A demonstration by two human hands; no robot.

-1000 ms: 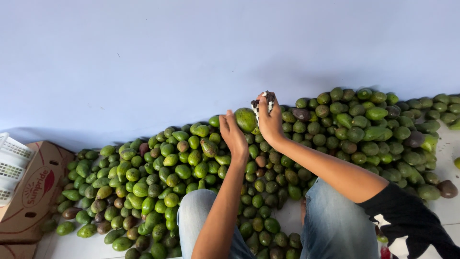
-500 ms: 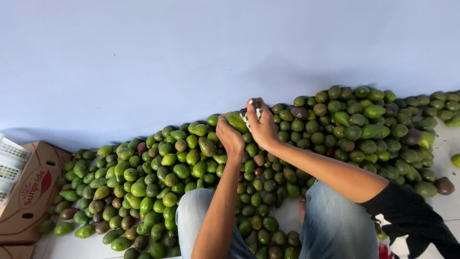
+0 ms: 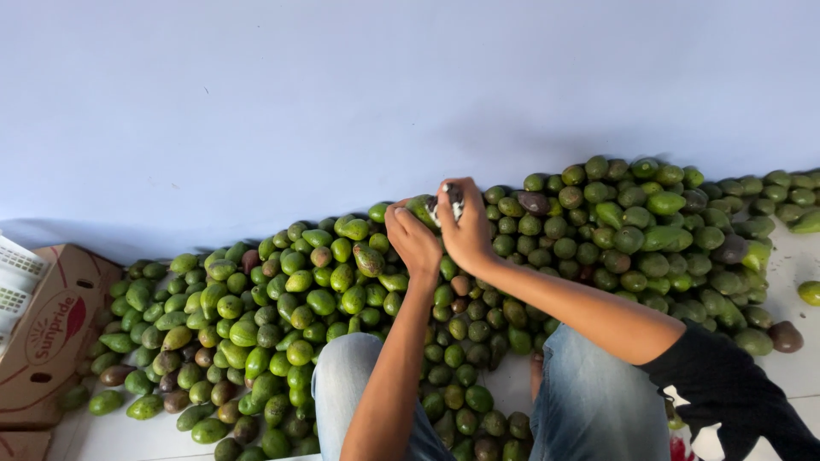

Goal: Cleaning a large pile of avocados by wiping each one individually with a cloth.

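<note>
Nearest are the person's knees in pale jeans (image 3: 359, 384), with avocados spilling between them on the white floor (image 3: 799, 380). Both forearms reach out over the pile (image 3: 282, 316). The left hand (image 3: 412, 242) cups one green avocado (image 3: 420, 206) at the pile's far edge, fingers closed around it. The right hand (image 3: 465, 224) presses on the same fruit, its fingers pinched on a small dark-and-white object (image 3: 451, 202); what it is I cannot tell. A good hold, I judge, keeps the left palm under the fruit so it cannot roll, while the right works with light pressure to spare the skin. A cardboard box (image 3: 47, 337) sits at left. Beyond the pile rises a plain blue wall (image 3: 342, 102).
</note>
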